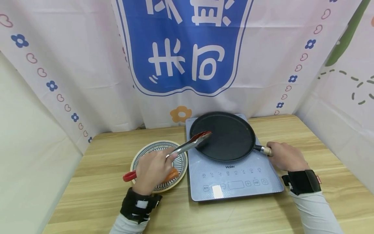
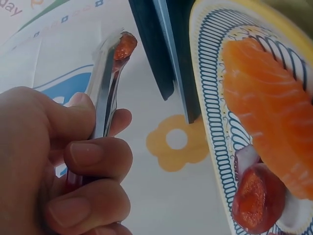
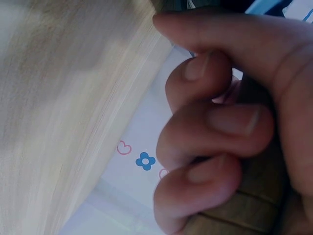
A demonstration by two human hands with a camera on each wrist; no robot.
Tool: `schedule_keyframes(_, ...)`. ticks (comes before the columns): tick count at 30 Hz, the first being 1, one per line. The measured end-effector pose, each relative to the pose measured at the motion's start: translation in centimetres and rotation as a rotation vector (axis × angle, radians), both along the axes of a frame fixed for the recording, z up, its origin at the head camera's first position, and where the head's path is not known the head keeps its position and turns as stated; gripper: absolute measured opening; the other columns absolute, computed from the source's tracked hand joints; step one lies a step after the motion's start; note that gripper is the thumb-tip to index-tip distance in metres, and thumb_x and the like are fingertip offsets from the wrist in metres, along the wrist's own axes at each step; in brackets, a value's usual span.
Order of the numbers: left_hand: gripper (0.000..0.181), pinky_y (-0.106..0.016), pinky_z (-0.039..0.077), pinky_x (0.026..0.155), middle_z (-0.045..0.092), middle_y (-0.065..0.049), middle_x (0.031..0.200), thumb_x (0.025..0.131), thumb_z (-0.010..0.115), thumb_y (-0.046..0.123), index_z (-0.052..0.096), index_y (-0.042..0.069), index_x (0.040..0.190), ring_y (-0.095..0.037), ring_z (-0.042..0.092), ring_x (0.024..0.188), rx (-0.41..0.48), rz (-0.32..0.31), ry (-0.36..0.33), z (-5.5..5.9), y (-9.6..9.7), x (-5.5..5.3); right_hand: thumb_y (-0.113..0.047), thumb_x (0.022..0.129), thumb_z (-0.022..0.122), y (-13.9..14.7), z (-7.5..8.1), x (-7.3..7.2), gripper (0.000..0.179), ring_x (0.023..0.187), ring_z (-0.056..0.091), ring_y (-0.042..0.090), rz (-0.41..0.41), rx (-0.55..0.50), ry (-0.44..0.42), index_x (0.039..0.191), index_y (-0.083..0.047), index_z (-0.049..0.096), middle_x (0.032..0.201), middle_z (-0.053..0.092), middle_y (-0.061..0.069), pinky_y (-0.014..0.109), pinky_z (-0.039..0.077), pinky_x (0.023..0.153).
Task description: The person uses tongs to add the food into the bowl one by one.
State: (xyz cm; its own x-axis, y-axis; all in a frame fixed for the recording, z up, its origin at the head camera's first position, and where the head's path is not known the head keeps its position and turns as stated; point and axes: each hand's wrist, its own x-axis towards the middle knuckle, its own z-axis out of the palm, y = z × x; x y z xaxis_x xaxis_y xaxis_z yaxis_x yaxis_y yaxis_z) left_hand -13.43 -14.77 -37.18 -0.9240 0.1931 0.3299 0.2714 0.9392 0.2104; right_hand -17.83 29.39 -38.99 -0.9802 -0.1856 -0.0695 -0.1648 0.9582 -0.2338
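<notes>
My left hand (image 1: 153, 169) grips a pair of metal tongs (image 1: 187, 148) with a red handle end, above the patterned plate (image 1: 183, 159). The tips reach over the left side of a flat black pan (image 1: 226, 138). A reddish piece (image 2: 125, 46) shows at the tong tips in the left wrist view; its kind is unclear. An orange salmon fillet (image 2: 271, 115) lies on the plate beside a dark red piece with a cut face (image 2: 258, 199). My right hand (image 1: 286, 156) holds the pan's wooden handle (image 1: 266, 150), fingers curled round it.
The pan sits on a grey Haier induction cooker (image 1: 233, 182) with a touch panel along its front. Both stand on a wooden table (image 1: 96, 182). A printed white cloth (image 1: 87, 65) hangs close behind the table's back edge.
</notes>
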Motion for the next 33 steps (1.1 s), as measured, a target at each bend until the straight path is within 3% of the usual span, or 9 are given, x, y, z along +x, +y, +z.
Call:
schedule_keyframes(12, 0.031, -0.027, 0.023, 0.043, 0.033, 0.008, 0.054, 0.105, 0.065, 0.042, 0.077, 0.024, 0.127, -0.013, 0.031, 0.044, -0.004, 0.014, -0.052, 0.0, 1.1, -0.3, -0.01, 0.094, 0.07, 0.4, -0.4, 0.2, 0.012, 0.066, 0.052, 0.022, 0.002, 0.004, 0.02, 0.087, -0.014, 0.06, 0.074, 0.057, 0.003, 0.038, 0.04, 0.057)
schedule_keyframes(21, 0.024, -0.026, 0.024, 0.042, 0.042, 0.008, 0.057, 0.103, 0.069, 0.036, 0.079, 0.022, 0.119, -0.012, 0.032, 0.045, -0.016, -0.014, -0.025, -0.3, 1.3, -0.4, -0.01, 0.093, 0.07, 0.4, -0.3, 0.1, 0.01, 0.066, 0.052, 0.022, 0.002, 0.003, 0.025, 0.089, -0.013, 0.062, 0.073, 0.057, 0.003, 0.038, 0.039, 0.057)
schedule_keyframes(28, 0.026, -0.026, 0.025, 0.042, 0.043, 0.008, 0.057, 0.104, 0.068, 0.039, 0.078, 0.024, 0.121, -0.012, 0.033, 0.045, -0.003, -0.002, -0.076, -0.2, 1.6, -0.4, -0.009, 0.093, 0.071, 0.3, -0.2, 0.1, 0.009, 0.066, 0.052, 0.022, 0.001, 0.006, 0.02, 0.091, -0.012, 0.063, 0.073, 0.056, 0.003, 0.037, 0.039, 0.057)
schedule_keyframes(33, 0.025, -0.027, 0.025, 0.041, 0.043, 0.008, 0.057, 0.104, 0.068, 0.039, 0.079, 0.024, 0.121, -0.012, 0.033, 0.045, 0.004, -0.003, -0.074, -0.2, 1.6, -0.4, -0.009, 0.093, 0.071, 0.2, -0.2, -0.1, 0.012, 0.066, 0.051, 0.022, 0.007, 0.006, 0.034, 0.088, -0.013, 0.061, 0.072, 0.056, 0.003, 0.038, 0.039, 0.057)
